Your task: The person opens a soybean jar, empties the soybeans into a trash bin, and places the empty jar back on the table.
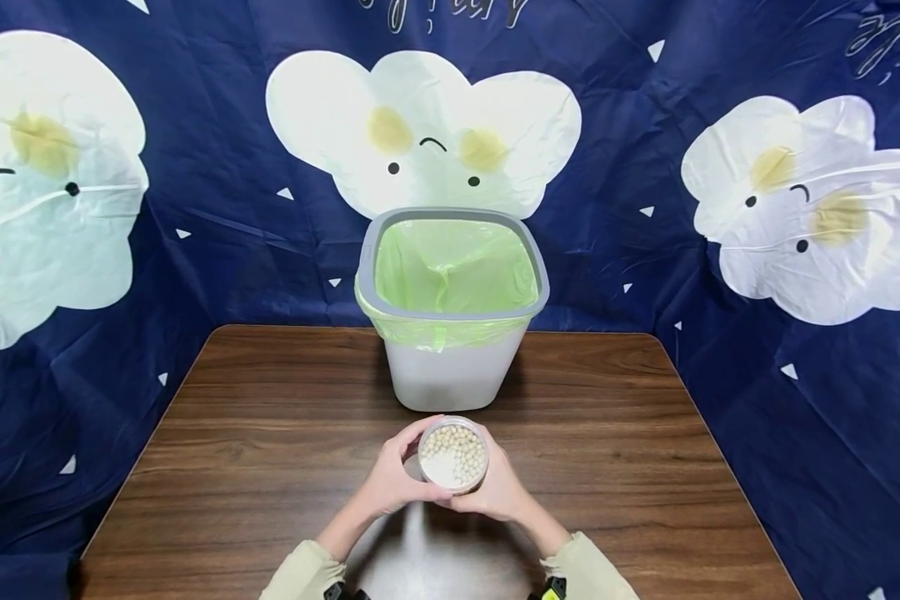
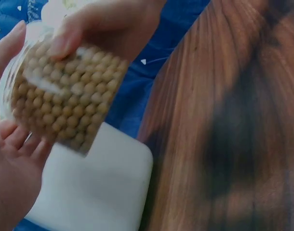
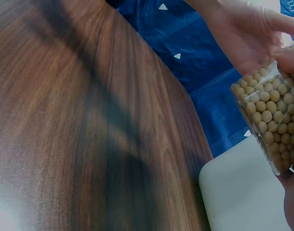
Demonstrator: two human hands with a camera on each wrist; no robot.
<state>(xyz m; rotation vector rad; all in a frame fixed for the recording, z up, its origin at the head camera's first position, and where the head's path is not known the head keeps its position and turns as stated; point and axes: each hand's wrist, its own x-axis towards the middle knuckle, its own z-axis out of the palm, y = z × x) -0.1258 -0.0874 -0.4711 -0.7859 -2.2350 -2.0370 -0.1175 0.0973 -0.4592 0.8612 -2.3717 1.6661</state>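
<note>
Head view: from high up, forward and down, wide over table (image 1: 270,467) and bin (image 1: 450,371). Wrist views: close-up, tilted, at the jar (image 2: 70,98) from opposite sides; both share jar, part of bin, table, blue backdrop (image 3: 205,86).

The person wears cream sleeves (image 1: 303,573) and small black devices (image 1: 334,592) (the right one partly yellow).

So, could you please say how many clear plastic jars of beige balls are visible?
1: the clear plastic jar, held between left hand and right hand before the grey-rimmed white bin.
</note>
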